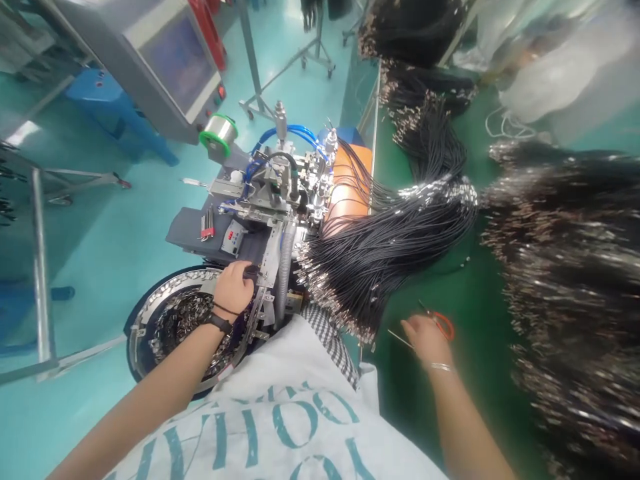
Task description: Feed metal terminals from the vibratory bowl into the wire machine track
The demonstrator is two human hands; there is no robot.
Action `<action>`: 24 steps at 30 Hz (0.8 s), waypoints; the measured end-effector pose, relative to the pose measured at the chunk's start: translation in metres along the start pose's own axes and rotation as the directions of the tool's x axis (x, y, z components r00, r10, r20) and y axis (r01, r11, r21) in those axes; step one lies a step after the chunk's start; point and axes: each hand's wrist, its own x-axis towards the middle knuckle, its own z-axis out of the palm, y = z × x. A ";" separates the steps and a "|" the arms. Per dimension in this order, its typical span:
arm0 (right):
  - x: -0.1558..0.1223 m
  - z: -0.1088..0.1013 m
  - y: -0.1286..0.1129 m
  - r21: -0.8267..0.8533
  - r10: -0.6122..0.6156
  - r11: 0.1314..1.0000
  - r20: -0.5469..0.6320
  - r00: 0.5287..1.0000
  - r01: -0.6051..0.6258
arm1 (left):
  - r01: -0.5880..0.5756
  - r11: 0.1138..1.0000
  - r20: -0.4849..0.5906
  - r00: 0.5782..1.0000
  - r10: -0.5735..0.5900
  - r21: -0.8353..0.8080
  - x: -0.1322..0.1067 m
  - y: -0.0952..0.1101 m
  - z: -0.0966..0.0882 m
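Observation:
My left hand point(234, 288) is closed at the machine's feed rail, above the edge of the round feeder bowl point(143, 327). Its fingers curl round a small dark thing point(251, 271) that I cannot make out. Small metal parts point(187, 317) lie in the bowl. On the green tabletop point(400, 393), my right hand point(429, 341) is closed at a thin pale stick point(401, 339). Orange-handled scissors point(444, 325) lie against that hand, partly hidden by it. Between the hands, a fanned bundle of black cables point(380, 257) with metal ends reaches the machine point(290, 180).
A monitor point(175, 60) and a spool of wire point(219, 135) stand at upper left. Large piles of black cables point(580, 287) cover the right side. An orange surface point(350, 180) lies beside the machine. A blue stool point(107, 100) stands on the floor behind.

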 end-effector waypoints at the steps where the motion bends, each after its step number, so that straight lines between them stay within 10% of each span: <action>1: -0.004 0.007 -0.009 -0.006 -0.036 0.999 0.064 0.997 0.037 | -0.002 1.000 -0.001 1.000 0.002 0.002 0.000 0.000 0.001; 10: -0.021 0.045 -0.002 -0.056 -0.279 0.955 0.166 0.946 0.292 | 0.071 0.997 -0.035 0.997 -0.072 -0.028 0.001 0.007 -0.001; 24: -0.071 0.048 0.040 -0.053 -0.288 0.952 0.172 0.942 0.300 | 0.153 0.987 -0.168 0.973 -0.160 -0.050 -0.005 0.017 -0.006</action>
